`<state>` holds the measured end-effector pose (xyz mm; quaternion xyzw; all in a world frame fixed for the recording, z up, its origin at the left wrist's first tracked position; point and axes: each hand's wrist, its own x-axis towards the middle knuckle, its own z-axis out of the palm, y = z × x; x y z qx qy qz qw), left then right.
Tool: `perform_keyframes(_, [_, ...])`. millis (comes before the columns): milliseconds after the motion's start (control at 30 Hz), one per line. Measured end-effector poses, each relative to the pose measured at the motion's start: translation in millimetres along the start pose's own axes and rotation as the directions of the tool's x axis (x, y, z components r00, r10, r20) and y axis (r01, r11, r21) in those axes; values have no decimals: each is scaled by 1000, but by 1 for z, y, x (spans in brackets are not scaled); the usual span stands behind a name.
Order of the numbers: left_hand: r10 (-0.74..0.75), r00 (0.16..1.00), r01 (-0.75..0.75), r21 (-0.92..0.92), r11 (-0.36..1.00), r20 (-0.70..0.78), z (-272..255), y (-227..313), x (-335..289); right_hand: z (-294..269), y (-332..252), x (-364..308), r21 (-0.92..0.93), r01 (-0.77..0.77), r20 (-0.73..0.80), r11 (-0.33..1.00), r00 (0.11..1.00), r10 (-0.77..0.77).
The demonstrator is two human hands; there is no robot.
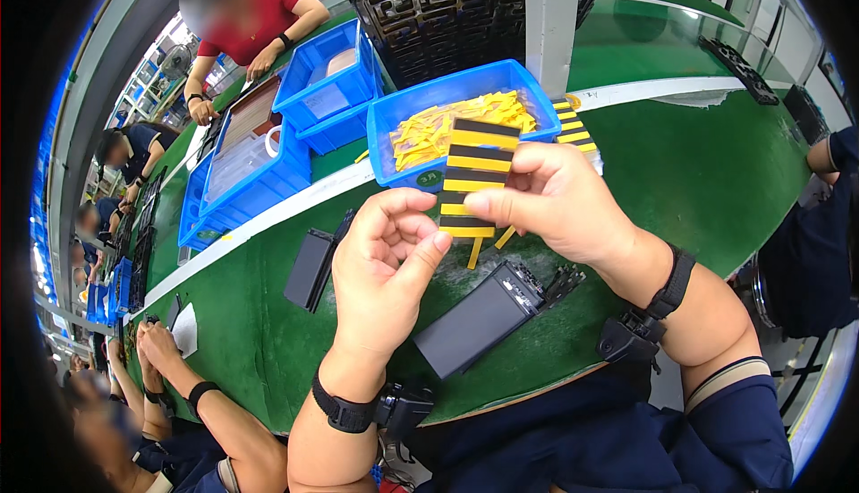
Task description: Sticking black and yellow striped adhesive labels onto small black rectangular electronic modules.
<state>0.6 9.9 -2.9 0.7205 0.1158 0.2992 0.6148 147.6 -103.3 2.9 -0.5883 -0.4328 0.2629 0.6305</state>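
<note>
My right hand (568, 202) pinches a sheet of black and yellow striped strips (477, 175) between thumb and fingers, holding it up over the bench. At the sheet's lower left corner, the thumb of my left hand (385, 260) meets its edge, the other fingers curled; what lies between those fingertips is partly hidden. Below the sheet, a narrow yellow strip (474, 254) shows. Under my hands rests a stack of long dark grey pieces (479, 321) with black ends fanned to the right. Left of my left hand lies a smaller dark block (310, 269).
Beyond the sheet stands a blue bin (385, 148) heaped with yellow strips (461, 126). More striped sheets (577, 126) lie beside it, near a grey post (549, 28). Blue crates (327, 81) sit farther left. Co-workers are across the green bench (680, 171) and on both sides.
</note>
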Motion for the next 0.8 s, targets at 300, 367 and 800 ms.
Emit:
perform_keyframes(300, [-270,960,249,217,944,74,-32,-20,8,-12,-14,1,147,-95,-100,985,989,110])
perform_keyframes(367, [-170,982,19,859,512,80,-36,-32,7,-9,-10,2,185,-34,-87,982,995,51])
perform_keyframes(800, [31,961,-229,730,643,275,16,29,-20,-3,-11,-9,-288,384,-29,877,912,-409])
